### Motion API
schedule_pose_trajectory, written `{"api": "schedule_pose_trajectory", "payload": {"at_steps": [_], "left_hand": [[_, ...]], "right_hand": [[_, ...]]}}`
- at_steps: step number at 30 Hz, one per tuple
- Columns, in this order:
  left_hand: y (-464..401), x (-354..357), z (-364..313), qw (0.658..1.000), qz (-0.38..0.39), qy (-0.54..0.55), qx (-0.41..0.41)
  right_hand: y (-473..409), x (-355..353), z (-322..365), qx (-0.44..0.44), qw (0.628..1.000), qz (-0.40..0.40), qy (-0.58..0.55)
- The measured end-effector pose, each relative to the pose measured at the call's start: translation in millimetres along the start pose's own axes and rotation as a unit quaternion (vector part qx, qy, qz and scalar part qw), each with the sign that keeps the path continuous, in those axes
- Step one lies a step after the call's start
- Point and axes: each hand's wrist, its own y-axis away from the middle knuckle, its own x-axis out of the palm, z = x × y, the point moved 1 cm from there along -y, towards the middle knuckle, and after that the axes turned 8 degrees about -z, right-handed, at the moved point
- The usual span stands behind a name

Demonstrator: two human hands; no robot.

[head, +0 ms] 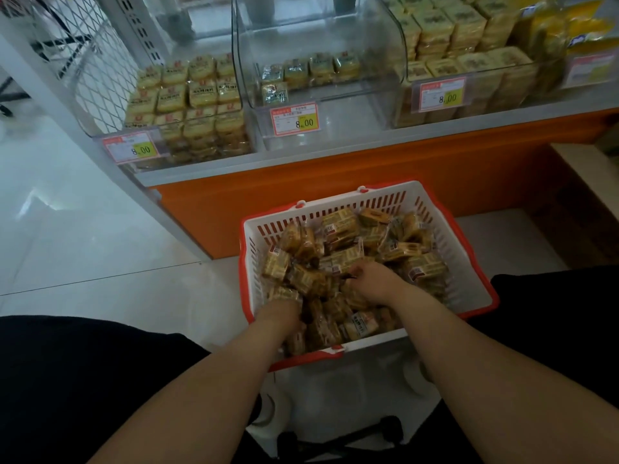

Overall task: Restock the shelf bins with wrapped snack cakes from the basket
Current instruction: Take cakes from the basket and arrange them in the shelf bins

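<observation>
Hands both down in the white and red basket (449, 229), lower centre of frame, among the loose wrapped snack cakes (341, 226). Left hand (284, 304) is sunk in the pile near the basket's left wall, fingers hidden under wrappers; grip cannot be told. Right hand (371, 279) sits mid-basket, fingers curled into the cakes, seemingly gathering some, though which ones is unclear. Nearly empty clear middle bin (321, 35) lies straight up-frame from the basket, on the shelf above the orange base (335, 182). Left bin (97, 61) and right bin (485, 95) look well stocked. Judgement: load goes forward and up; right hand nearer.
</observation>
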Motion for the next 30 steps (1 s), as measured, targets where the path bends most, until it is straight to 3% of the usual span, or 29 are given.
{"api": "schedule_pose_trajectory", "payload": {"at_steps": [10,13,15,19,24,28,30], "left_hand": [[18,-85,-3,0.980,-0.092,0.112,0.136],[31,-106,-7,0.969,-0.116,0.146,0.161],[37,-118,-5,0.963,-0.128,0.167,0.166],[43,-131,2,0.953,-0.137,0.231,0.140],[49,-149,3,0.938,-0.103,0.312,0.105],[61,-174,5,0.971,-0.030,0.180,0.155],[63,-191,7,0.975,-0.042,0.128,0.175]], "right_hand": [[16,-18,28,0.073,0.991,0.035,-0.109],[20,-24,36,0.163,0.954,0.067,-0.241],[19,-27,37,0.178,0.926,0.078,-0.324],[13,-34,42,0.126,0.875,0.047,-0.465],[7,-42,51,0.048,0.875,0.028,-0.481],[17,-54,71,-0.025,0.885,0.000,-0.464],[21,-62,88,-0.060,0.899,-0.036,-0.433]]}}
